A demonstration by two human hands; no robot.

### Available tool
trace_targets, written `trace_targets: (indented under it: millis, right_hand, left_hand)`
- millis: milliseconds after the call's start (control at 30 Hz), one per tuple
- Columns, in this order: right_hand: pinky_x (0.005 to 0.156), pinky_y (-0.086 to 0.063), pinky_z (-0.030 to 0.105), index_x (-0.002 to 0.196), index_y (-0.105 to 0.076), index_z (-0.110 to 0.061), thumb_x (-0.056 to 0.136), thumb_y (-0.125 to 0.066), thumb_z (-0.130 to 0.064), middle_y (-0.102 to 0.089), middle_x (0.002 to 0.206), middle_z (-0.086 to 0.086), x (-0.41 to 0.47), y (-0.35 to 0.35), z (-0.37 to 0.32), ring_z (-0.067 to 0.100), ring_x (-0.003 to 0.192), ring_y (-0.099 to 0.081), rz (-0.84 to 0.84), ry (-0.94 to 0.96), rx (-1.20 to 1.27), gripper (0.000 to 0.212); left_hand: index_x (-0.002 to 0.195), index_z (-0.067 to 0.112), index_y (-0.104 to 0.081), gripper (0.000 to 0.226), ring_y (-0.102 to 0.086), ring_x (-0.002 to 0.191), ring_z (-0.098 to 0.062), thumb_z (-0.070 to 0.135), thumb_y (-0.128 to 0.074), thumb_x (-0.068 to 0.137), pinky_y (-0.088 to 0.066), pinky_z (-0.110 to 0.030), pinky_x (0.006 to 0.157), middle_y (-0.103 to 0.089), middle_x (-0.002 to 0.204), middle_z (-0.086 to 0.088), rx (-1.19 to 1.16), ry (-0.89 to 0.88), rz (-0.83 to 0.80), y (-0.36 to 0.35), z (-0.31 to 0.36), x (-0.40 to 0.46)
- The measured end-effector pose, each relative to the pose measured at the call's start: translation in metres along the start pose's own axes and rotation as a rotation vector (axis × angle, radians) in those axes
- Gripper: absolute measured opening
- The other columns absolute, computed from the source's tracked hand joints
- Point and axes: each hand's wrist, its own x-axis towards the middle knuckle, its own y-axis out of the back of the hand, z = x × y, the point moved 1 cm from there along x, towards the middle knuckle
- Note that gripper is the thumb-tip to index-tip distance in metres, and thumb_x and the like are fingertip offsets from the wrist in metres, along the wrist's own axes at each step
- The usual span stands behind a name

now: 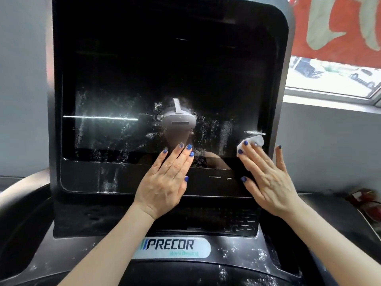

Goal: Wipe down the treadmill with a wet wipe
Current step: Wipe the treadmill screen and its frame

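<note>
Here my right hand [268, 176] presses the limp, damp wet wipe [250, 146] flat-fingered on the treadmill [274, 100] screen's lower right; my left hand [165, 180] rests open. I'd pinch its bunched middle.

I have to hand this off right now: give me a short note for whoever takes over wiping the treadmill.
Left hand: open, flat on the lower edge of the black glossy treadmill screen.
Right hand: straight fingers press the crumpled white wet wipe onto the screen's lower right.
Done: cannot tell.
Left: white smears across the screen's lower half and specks on the dark console below the logo.
</note>
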Motion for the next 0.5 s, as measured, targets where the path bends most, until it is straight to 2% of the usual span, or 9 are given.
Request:
trace_targets:
  millis: [167,300,400,500]
  right_hand:
    - [0.122,0.001,0.061,0.156,-0.036,-0.02,0.102,-0.034,-0.037,-0.024,0.165,-0.001,0.04,0.012,0.007,0.016,0.154,-0.02,0.03,0.001,-0.058,0.056]
    - [0.121,0.0,0.064,0.161,-0.017,-0.02,0.103,-0.036,-0.036,-0.02,0.166,-0.003,0.095,0.025,0.008,0.012,0.154,-0.014,0.084,-0.097,0.015,0.063]
    - [0.123,0.001,0.062,0.16,-0.022,-0.018,0.105,-0.03,-0.042,-0.018,0.167,-0.001,0.109,0.025,-0.001,0.015,0.155,-0.013,0.103,-0.131,0.006,0.061]
    - [0.123,0.0,0.06,0.159,-0.029,-0.017,0.105,-0.03,-0.043,-0.02,0.167,0.0,0.094,0.019,-0.015,0.017,0.155,-0.013,0.089,-0.074,-0.004,0.059]
  left_hand:
    - [0.155,0.004,-0.035,0.055,-0.023,0.154,-0.026,0.022,-0.04,0.103,-0.018,-0.047,0.126,-0.028,0.164,-0.012,0.006,-0.01,-0.007,0.001,0.0,0.0]
    - [0.155,0.004,-0.035,0.054,-0.023,0.154,-0.026,0.022,-0.038,0.104,-0.021,-0.047,0.125,-0.027,0.164,-0.013,0.005,-0.008,-0.01,0.001,0.0,-0.001]
    - [0.155,0.004,-0.034,0.055,-0.023,0.154,-0.026,0.023,-0.037,0.104,-0.023,-0.048,0.124,-0.027,0.164,-0.012,-0.005,-0.01,-0.011,0.001,0.0,-0.002]
    - [0.155,0.004,-0.034,0.055,-0.023,0.153,-0.026,0.022,-0.038,0.104,-0.023,-0.048,0.124,-0.027,0.164,-0.012,-0.009,-0.012,-0.005,0.0,0.0,-0.002]
